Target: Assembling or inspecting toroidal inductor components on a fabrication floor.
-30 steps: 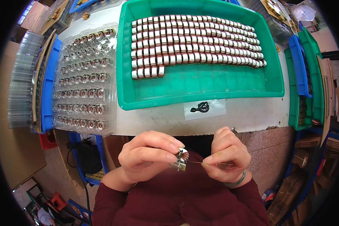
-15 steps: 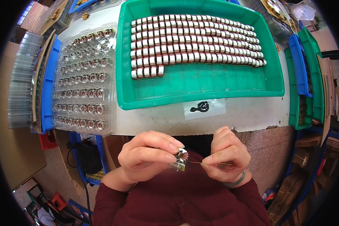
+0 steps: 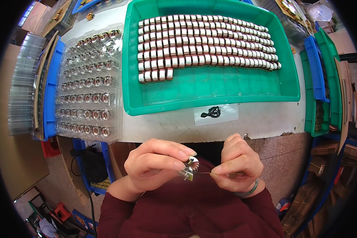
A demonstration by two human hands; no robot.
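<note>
Between the thumb and fingers of my left hand (image 3: pixel 156 162) is a small wire-wound toroid coil (image 3: pixel 192 165), with a pale flat base piece at its lower side. My right hand (image 3: pixel 242 166) pinches a thin copper wire (image 3: pixel 204 173), which runs across to the coil; its loose end sticks out past my fingers. Both hands are held in front of my chest, just off the table's near edge. Beyond them stands a green bin (image 3: pixel 210 104) holding several rows of white-topped wound parts (image 3: pixel 206 41), the nearest row short and at the left.
On the left, a clear plastic tray (image 3: pixel 117 91) holds rows of toroid coils, beside a blue crate (image 3: pixel 51 91) and stacked clear trays (image 3: pixel 22 87). A paper slip with a black mark (image 3: pixel 216 114) lies before the green bin. More blue and green bins (image 3: pixel 319 75) stand at right.
The coil has tilted slightly in my left fingers. My right hand has shifted a little to the left, still pinching the wire.
</note>
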